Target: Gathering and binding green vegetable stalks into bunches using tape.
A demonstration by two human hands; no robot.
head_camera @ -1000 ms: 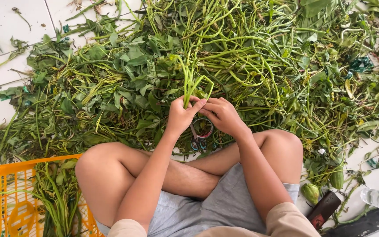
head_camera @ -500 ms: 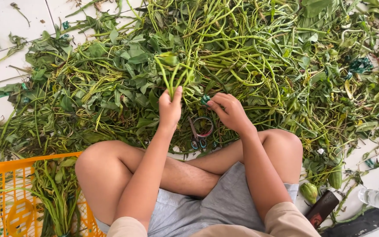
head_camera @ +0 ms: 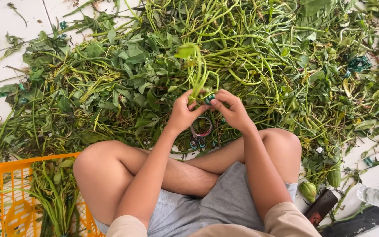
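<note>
2 hands (head_camera: 207,109) amid greens (head_camera: 123,83), white tiled floor (head_camera: 1,22)

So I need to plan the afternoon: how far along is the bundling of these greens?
Done: a few stems sit in the orange basket. In hand: the left hand and right hand hold a small bunch of stems together with a bit of green band. Left: the large pile of greens on the floor; scissors lie untouched.

Small bunch of green stems (head_camera: 197,81) pinched in my left hand (head_camera: 181,115), upright, leaf at top bent left, dark green band (head_camera: 209,98) at its base against my right hand (head_camera: 233,112), above the vine heap (head_camera: 251,48)
</note>
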